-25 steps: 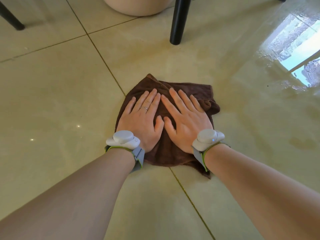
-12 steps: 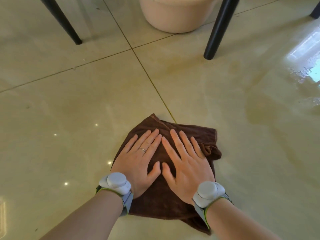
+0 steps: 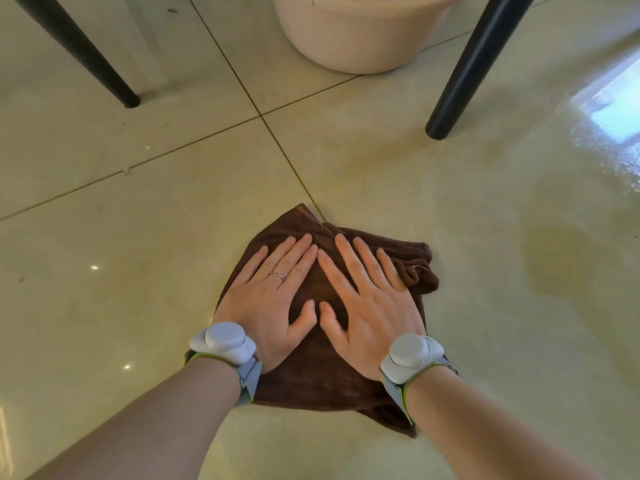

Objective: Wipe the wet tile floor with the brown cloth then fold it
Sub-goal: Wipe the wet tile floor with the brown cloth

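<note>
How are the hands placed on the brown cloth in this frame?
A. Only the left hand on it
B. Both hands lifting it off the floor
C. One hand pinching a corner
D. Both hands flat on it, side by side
D: the left hand and right hand both press flat, fingers straight, on the cloth.

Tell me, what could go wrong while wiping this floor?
The glossy wet patch at far right lies beyond the crumpled brown cloth, so it might get missed. Both flat hands, left and right, lean on cloth over slick beige tile floor; they could slide. Pushing forward may bump the black chair leg.
</note>
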The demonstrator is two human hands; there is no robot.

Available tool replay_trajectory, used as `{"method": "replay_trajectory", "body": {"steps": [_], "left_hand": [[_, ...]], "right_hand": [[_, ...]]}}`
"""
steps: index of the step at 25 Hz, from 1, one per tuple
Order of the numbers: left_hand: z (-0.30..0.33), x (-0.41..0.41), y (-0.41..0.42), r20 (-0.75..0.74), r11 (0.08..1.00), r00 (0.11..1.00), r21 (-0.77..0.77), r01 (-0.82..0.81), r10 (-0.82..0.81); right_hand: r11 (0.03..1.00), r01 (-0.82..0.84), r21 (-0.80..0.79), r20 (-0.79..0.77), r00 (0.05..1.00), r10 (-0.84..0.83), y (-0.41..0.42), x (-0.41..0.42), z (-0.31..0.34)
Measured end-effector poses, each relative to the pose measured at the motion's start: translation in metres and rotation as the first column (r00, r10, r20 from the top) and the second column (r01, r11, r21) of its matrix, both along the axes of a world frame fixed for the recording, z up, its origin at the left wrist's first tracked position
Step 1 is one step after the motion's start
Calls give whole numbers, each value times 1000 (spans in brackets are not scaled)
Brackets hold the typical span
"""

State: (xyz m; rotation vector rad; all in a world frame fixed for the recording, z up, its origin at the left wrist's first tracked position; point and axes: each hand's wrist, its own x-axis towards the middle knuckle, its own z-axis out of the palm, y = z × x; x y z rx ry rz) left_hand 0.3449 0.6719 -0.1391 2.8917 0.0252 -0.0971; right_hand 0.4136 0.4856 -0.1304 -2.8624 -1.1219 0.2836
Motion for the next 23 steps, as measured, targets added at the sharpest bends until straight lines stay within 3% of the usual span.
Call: {"method": "replay_trajectory", "body": {"steps": [14,23], "left_hand": [[-1,35,14,6,996,996,19,-86,86],[-14,134,49,138,941,935,44,-336,327]], "right_hand": [[998,-55,-43,15,998,56,24,44,-1],[979,-196,57,75,979,192,90,166,-14]]}}
